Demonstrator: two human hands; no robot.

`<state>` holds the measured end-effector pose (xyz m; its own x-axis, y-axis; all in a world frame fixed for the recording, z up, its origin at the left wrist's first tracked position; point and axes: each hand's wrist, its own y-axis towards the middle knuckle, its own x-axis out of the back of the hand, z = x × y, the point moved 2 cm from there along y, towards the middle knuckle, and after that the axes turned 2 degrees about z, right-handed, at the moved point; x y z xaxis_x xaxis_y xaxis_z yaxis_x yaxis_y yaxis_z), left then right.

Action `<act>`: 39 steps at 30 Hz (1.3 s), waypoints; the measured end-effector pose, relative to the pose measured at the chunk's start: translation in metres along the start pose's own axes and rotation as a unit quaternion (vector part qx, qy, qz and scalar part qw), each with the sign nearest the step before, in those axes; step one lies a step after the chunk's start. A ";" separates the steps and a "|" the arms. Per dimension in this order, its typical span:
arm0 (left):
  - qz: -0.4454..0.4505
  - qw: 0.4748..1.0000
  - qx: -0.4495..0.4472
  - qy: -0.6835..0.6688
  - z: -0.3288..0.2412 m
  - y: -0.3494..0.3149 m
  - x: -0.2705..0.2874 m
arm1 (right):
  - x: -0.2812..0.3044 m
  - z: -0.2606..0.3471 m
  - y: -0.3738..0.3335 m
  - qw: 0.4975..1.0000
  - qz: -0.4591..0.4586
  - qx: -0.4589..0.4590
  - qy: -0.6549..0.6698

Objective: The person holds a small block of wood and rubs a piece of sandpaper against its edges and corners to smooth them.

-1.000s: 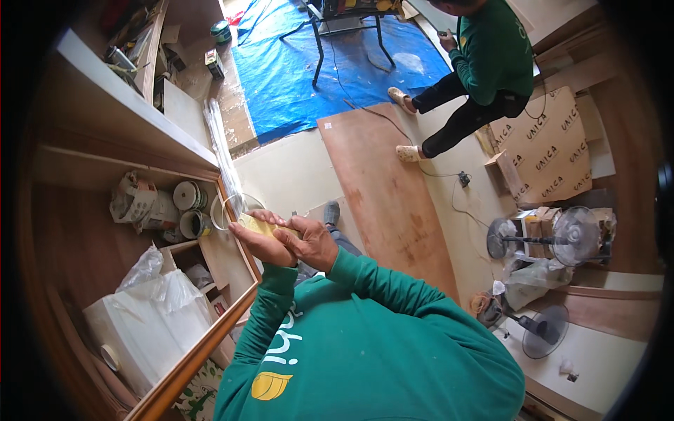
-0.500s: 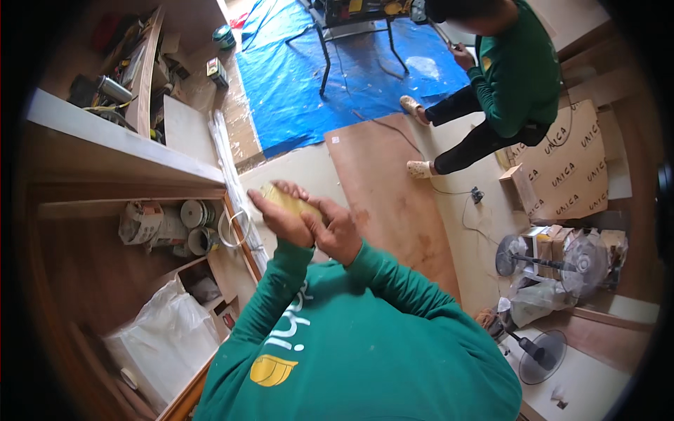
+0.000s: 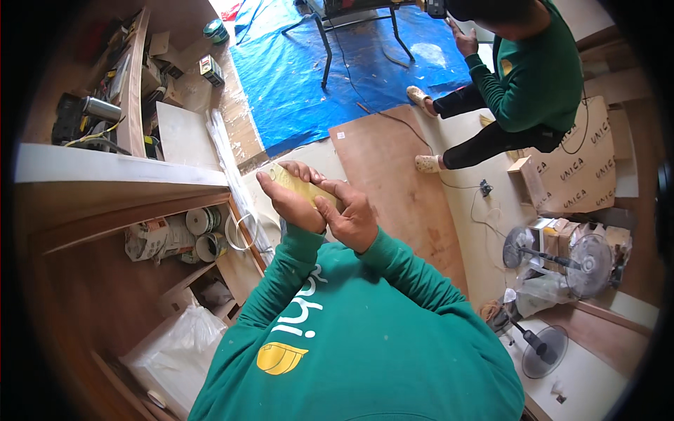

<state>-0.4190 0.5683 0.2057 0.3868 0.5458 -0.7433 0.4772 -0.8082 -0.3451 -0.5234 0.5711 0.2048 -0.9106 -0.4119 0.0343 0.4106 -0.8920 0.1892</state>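
Note:
A flat, pale yellow piece (image 3: 303, 188) lies between my two hands in front of my chest; it looks like a folded sheet or pad, and its exact kind is unclear. My left hand (image 3: 291, 198) cups it, with the fingers curled over its far edge. From the right, my right hand (image 3: 349, 215) closes on its near end, the thumb pressing on top. Part of the piece is hidden under my fingers.
Below my hands, a brown wood panel (image 3: 393, 182) lies on the floor beside a blue tarp (image 3: 281, 91). A co-worker in a green sweater (image 3: 530, 88) stands at the right. Cabinet shelves (image 3: 133, 84) are at the left; fans (image 3: 590, 265) stand at the right.
My view has shifted slightly, and my hands sit a little further right in it. More of the yellow piece's flat face shows. My right hand still grips its near end.

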 end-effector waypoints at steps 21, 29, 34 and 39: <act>0.049 0.995 -0.047 0.079 -0.129 0.238 -0.009 | -0.132 -0.054 0.232 0.988 -0.017 -0.141 -0.056; 0.015 0.995 0.001 0.098 -0.144 0.286 -0.013 | -0.146 -0.052 0.264 0.988 -0.067 -0.119 0.068; 0.052 0.989 -0.015 0.134 -0.126 0.317 -0.029 | -0.128 -0.061 0.303 0.983 -0.095 -0.135 -0.083; 0.055 0.989 -0.014 0.134 -0.119 0.364 -0.066 | -0.103 -0.076 0.342 0.980 -0.119 -0.109 0.116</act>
<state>-0.1773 0.2648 0.1974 0.6303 0.4973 -0.5962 0.4416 -0.8613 -0.2514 -0.2856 0.2948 0.1916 -0.9570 -0.1964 -0.2134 0.2115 -0.9761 -0.0504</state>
